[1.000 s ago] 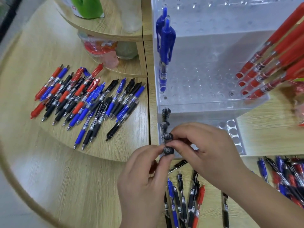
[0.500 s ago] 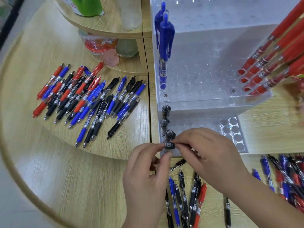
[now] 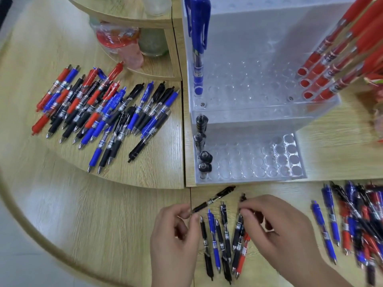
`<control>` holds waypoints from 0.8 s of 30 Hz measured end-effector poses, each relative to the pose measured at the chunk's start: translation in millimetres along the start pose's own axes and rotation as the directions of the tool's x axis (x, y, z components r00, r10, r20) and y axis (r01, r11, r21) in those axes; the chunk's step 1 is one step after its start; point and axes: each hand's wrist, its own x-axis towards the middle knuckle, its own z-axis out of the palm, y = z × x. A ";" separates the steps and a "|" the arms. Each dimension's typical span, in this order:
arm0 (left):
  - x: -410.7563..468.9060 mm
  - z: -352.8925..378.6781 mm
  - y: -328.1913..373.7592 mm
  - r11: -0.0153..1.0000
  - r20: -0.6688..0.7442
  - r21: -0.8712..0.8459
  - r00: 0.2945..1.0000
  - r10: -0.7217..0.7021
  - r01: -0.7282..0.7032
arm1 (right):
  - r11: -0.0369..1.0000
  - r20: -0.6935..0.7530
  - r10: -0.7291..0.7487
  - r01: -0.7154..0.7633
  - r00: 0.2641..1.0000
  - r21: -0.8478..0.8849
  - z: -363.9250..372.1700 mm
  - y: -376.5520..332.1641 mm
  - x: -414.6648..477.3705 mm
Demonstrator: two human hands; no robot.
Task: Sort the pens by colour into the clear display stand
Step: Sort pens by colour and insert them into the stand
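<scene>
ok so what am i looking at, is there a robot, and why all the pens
No robot: one camera worn on a person's head looks down at their bare hands. The left hand pinches a black pen by its tip. The right hand has fingertips on another pen, too blurred to tell whether it grips. Mixed red, blue and black pens lie in piles on the table. The clear stand holds blue pens at the left, red pens at the right and black pens in its low front tier.
</scene>
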 end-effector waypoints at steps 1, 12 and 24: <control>-5.4 2.5 -12.3 0.998 0.021 0.038 0.998 -0.059 0.058 | 0.993 0.061 0.116 -0.115 0.991 -0.018 7.4 4.9 -11.0; -37.3 41.1 -67.6 0.766 0.171 0.589 0.886 -0.430 0.258 | 0.801 0.380 0.549 -0.339 0.744 -0.494 87.2 34.9 -38.1; -16.1 37.4 -45.0 0.803 0.148 0.563 0.932 -0.331 0.196 | 0.783 0.371 0.619 -0.508 0.693 -0.358 85.7 35.8 -5.6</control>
